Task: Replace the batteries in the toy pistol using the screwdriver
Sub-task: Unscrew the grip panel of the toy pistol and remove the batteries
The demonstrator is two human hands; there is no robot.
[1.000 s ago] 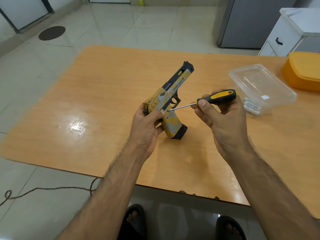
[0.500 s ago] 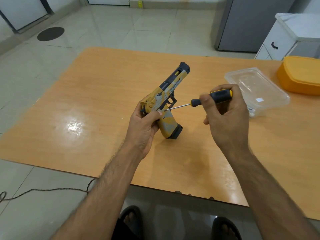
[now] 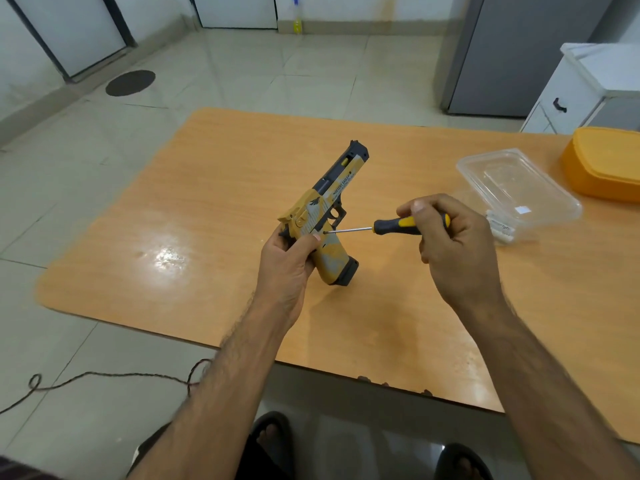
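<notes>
A yellow, grey and black toy pistol [image 3: 330, 202] stands with its grip base on the wooden table [image 3: 214, 209], barrel pointing up and away. My left hand [image 3: 289, 263] grips its rear and the top of the grip. My right hand [image 3: 450, 247] holds a screwdriver [image 3: 391, 226] with a black and yellow handle. Its thin metal shaft points left, and the tip touches the pistol's side just above the grip, beside my left thumb. White batteries [image 3: 502, 232] lie by the clear container.
A clear plastic container [image 3: 519, 192] lies on the table to the right, an orange lidded box [image 3: 606, 164] behind it. A grey fridge and white cabinet stand beyond the far right. A cable lies on the floor at the left.
My right hand has turned over the screwdriver handle, knuckles now up and thumb on top. The pistol and screwdriver tip stay in place. The camera view has tilted up a little.
</notes>
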